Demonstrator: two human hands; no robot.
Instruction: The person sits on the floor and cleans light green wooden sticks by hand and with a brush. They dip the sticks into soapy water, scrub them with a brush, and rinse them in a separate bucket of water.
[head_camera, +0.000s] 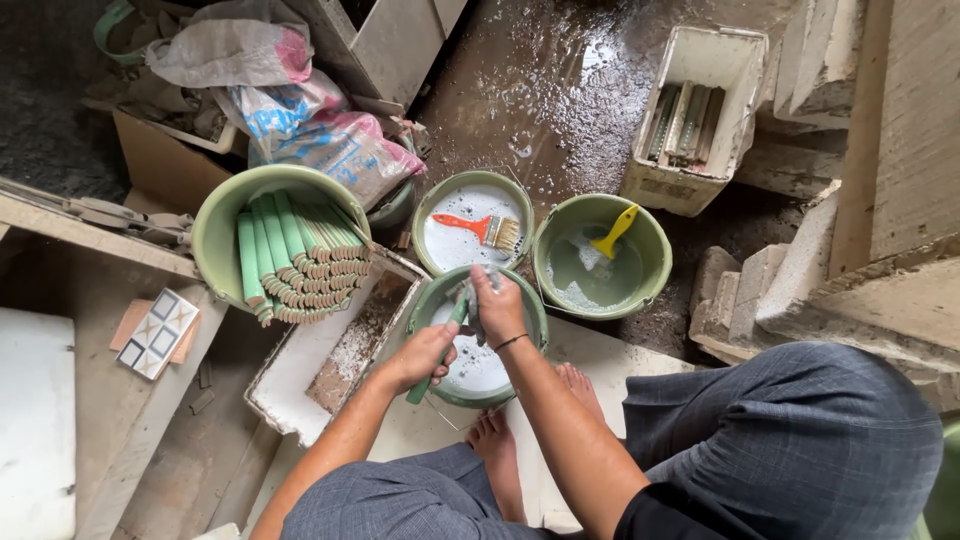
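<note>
My left hand (422, 355) grips a long green moulded strip (440, 345), held slanted over a green bucket (535, 320) of white liquid in front of me. My right hand (495, 305) is closed on something small, mostly hidden by the fingers, and presses it against the strip's upper end. A dark band sits on the right wrist. My bare feet rest on a pale board just below the bucket.
A large green tub (215, 235) at left holds several green strips. Behind are a bucket with an orange-handled brush (480, 228) and a bucket with a yellow-handled brush (612, 232). A white box (655, 190) of strips stands at right, a white tray (285, 385) at left, sacks (300, 120) behind.
</note>
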